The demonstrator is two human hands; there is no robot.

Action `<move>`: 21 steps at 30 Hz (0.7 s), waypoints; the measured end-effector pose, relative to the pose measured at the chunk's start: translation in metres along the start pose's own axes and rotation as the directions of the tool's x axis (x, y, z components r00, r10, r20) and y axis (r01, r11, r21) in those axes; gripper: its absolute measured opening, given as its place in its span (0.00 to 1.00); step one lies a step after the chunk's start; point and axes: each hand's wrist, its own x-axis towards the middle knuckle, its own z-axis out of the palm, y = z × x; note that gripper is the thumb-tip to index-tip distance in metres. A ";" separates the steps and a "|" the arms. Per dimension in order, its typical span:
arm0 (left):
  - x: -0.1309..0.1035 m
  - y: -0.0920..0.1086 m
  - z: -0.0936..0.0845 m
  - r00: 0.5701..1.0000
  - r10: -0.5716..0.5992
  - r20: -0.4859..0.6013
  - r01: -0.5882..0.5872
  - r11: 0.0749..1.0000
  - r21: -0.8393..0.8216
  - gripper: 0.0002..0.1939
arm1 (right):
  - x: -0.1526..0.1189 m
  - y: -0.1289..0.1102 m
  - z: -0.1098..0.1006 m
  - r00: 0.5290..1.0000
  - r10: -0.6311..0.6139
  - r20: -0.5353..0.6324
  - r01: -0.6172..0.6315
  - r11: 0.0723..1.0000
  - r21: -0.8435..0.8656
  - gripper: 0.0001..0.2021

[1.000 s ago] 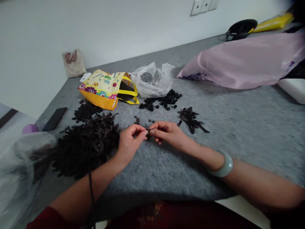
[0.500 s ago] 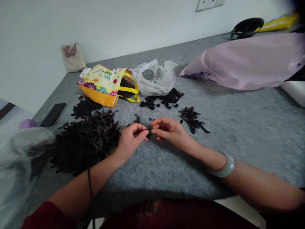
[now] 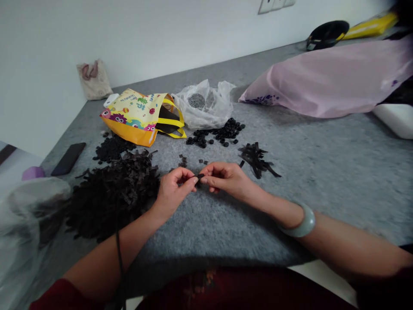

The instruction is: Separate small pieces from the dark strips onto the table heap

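Observation:
My left hand [image 3: 176, 188] and my right hand [image 3: 222, 177] meet fingertip to fingertip just above the grey tabletop. Between them they pinch a small black strip [image 3: 200, 175], with thumb and forefinger closed on each side; its ends are hidden by the fingers. Left of my left hand spreads a large heap of short black strips [image 3: 112, 193]. A few tiny dark pieces [image 3: 183, 161] lie just beyond the fingers. To the right of my right hand is a small pile of longer black strips [image 3: 257, 159].
Behind the hands lie black round buttons or discs [image 3: 227, 131], a clear plastic bag [image 3: 206, 107] and a yellow printed bag [image 3: 135, 114]. More dark discs [image 3: 112, 147] and a phone [image 3: 69, 158] are at left. A pink cloth [image 3: 322, 82] covers the back right.
The hands stay together while the black strip between the fingertips now shows more plainly. The whole view has shifted slightly, moving the scene a little to the left.

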 end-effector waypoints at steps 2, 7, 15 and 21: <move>0.001 -0.002 0.000 1.000 -0.002 0.002 0.002 1.000 0.001 0.05 | 0.000 -0.001 0.000 1.000 0.006 0.005 -0.006 1.000 -0.003 0.13; 0.001 -0.006 0.002 0.999 0.038 0.001 -0.038 0.999 0.010 0.05 | 0.001 0.001 0.000 0.999 0.047 -0.009 -0.046 0.999 0.017 0.13; -0.001 -0.010 -0.001 0.933 0.355 0.059 -0.355 0.882 0.310 0.08 | 0.003 0.004 0.003 0.983 0.179 0.030 -0.180 0.949 0.258 0.11; -0.002 -0.009 -0.005 0.899 0.425 0.106 -0.429 0.806 0.409 0.06 | 0.002 0.007 0.006 0.961 0.259 0.095 -0.276 0.898 0.342 0.09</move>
